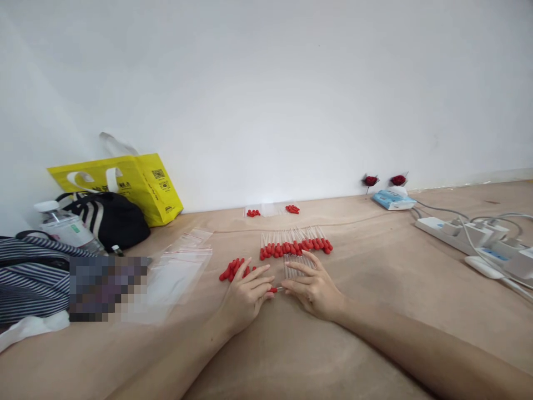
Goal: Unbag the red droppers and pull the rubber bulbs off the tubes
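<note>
left hand (245, 297) fingers pinch small red rubber cap (272, 289) | right hand (314, 289) fingers spread, pinning thin clear tubes (293, 266) | advice — push cap on straight, gently

A thin, red-topped capped tube (272, 289) lies flat mid-bench, pinched at its ends between the left hand (245, 297) and right hand (315, 289). Bare clear tubes (293, 268) lie side by side just beyond it, and loose red caps (232, 269) are heaped to their left.

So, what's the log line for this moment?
left hand: touching red cap | right hand: on clear tubes | capped tubes: row behind
</note>
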Action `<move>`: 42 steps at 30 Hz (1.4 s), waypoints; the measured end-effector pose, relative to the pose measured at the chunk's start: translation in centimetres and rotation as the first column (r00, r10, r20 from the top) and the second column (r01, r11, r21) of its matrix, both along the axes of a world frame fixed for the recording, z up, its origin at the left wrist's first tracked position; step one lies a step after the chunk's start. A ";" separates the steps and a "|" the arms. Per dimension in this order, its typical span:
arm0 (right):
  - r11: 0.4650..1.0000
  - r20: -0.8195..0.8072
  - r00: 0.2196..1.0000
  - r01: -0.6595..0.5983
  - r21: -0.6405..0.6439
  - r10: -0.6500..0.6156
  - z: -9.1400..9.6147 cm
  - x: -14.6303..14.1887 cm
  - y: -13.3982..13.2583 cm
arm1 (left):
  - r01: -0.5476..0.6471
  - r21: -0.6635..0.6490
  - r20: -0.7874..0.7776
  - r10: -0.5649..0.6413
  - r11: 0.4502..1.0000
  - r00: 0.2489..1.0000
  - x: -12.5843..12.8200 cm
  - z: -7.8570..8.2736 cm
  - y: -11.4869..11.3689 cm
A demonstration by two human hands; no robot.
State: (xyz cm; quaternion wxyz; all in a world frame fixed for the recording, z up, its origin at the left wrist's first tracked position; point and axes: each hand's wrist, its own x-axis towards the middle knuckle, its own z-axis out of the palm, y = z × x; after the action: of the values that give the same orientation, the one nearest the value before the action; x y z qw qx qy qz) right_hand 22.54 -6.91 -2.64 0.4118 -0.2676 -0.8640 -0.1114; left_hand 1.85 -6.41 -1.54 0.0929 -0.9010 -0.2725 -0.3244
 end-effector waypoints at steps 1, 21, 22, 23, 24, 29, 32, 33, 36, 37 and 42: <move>1.000 -0.003 1.000 0.000 0.003 0.000 0.0 0.0 0.0 | 0.004 0.002 -0.001 -0.004 1.000 1.000 0.0 0.1 0.0; 0.947 -0.179 0.956 0.178 -0.268 -0.231 -1.2 4.1 1.3 | -0.244 -0.093 0.237 0.259 0.965 0.936 -2.3 1.0 0.5; 0.939 -0.189 0.952 0.181 -0.293 -0.242 -1.1 4.3 1.5 | -0.306 -0.128 0.281 0.331 0.943 0.901 -2.6 1.2 0.7; 0.929 -0.185 0.947 0.196 -0.314 -0.262 -1.0 4.6 1.6 | -0.362 -0.172 0.312 0.399 0.916 0.862 -3.1 1.5 1.1; 0.918 -0.173 0.942 0.218 -0.331 -0.286 -0.8 4.8 1.7 | -0.404 -0.223 0.331 0.458 0.887 0.825 -3.5 1.8 1.4; 0.869 -0.091 0.912 0.345 -0.355 -0.400 -0.1 6.0 1.6 | -0.423 -0.448 0.361 0.592 0.788 0.720 -5.6 2.5 2.6; 0.848 -0.063 0.894 0.397 -0.352 -0.445 -0.4 6.3 1.8 | -0.393 -0.527 0.344 0.612 0.754 0.712 -5.7 2.3 2.7; 0.843 -0.051 0.890 0.409 -0.351 -0.453 -0.6 6.3 2.0 | -0.399 -0.532 0.320 0.614 0.747 0.722 -5.6 2.2 2.7; 0.836 -0.023 0.890 0.417 -0.356 -0.454 -1.3 6.1 2.4 | -0.455 -0.446 0.208 0.583 0.771 0.785 -4.8 2.1 2.5; 0.838 -0.022 0.895 0.408 -0.363 -0.446 -1.4 6.0 2.5 | -0.466 -0.389 0.168 0.559 0.795 0.812 -4.5 2.2 2.4; 0.866 -0.074 0.927 0.311 -0.391 -0.367 -1.8 5.5 2.8 | -0.450 -0.183 0.053 0.466 0.874 0.883 -3.4 2.1 2.4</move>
State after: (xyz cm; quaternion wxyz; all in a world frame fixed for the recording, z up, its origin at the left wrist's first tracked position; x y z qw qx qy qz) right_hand 28.00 -4.09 -4.48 0.3893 -0.4961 -0.7761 0.0038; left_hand -1.57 -3.98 0.53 0.0789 -0.7986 -0.5085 -0.3122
